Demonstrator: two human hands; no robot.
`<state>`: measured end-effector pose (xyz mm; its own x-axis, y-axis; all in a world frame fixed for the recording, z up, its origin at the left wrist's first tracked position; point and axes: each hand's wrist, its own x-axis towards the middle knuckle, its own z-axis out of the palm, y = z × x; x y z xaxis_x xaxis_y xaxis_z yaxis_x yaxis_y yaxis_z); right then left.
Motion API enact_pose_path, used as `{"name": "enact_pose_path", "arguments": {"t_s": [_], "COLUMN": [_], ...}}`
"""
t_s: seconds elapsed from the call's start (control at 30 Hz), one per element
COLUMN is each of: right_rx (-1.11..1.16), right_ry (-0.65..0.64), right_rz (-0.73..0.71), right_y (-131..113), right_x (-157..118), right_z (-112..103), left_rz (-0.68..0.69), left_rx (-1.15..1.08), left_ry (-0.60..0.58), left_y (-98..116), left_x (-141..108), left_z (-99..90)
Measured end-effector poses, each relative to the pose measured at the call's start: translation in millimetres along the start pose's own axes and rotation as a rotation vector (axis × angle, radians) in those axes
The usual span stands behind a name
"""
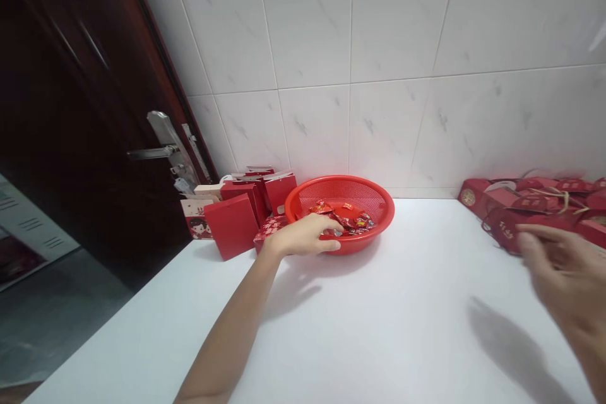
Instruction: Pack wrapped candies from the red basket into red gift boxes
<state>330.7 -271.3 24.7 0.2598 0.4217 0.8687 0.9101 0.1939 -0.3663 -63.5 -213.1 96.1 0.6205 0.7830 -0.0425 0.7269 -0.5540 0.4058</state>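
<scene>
A red plastic colander [386,214] holds several wrapped candies [348,222], mostly in red wrappers. My left hand [307,235] reaches over its near left rim. The thumb is stretched out apart from the fingers, and no held thing shows. At the right, my right hand [565,268] hovers above the table, slightly blurred, thumb and fingers apart with a gap between them. It is nearest to a group of red gift boxes [502,199] with gold print and string. A dark red pouch-like piece [504,227] shows just beyond its fingertips; contact is unclear.
Several upright red gift boxes [231,226] stand left of the colander. A patterned red box [271,227] sits partly behind my left wrist. The white table [379,328] meets a tiled wall [315,120]. A dark door [71,95] with a metal handle [151,153] is at the left.
</scene>
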Motion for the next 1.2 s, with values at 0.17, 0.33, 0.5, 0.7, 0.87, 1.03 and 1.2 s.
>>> {"name": "enact_pose_path", "arguments": {"t_s": [0.17, 0.33, 0.5, 0.7, 0.87, 1.03, 1.2], "right_rx": [0.381, 0.412, 0.431, 0.459, 0.459, 0.460, 0.451], "right_ry": [-0.365, -0.453, -0.483, -0.576, -0.643, -0.690, -0.726], "right_rz": [-0.428, -0.578, -0.594, -0.611, -0.630, -0.616, -0.607], "right_y": [-62, -90, -96, -98, -97, -94, -94], "right_x": [-29, -44, -48, -59, -66, -70, -75], "right_z": [36, 31, 34, 41, 46, 49, 51], "left_rz": [-0.020, -0.257, -0.542, -0.715, -0.725, -0.696, -0.675], "left_rx": [-0.044, 0.110, 0.257, 0.225, 0.180, 0.088, 0.040], "left_ry": [0.261, 0.610, 0.626, 0.495, 0.471, 0.473, 0.422], "left_y": [-25, -76, -114, -117, -110, -109, -89], "left_x": [-24, -67, -94, -103, -107, -114, -119], "left_z": [-10.6, -33.6, -56.3, -71.9, -77.3, -79.1, -84.8]}}
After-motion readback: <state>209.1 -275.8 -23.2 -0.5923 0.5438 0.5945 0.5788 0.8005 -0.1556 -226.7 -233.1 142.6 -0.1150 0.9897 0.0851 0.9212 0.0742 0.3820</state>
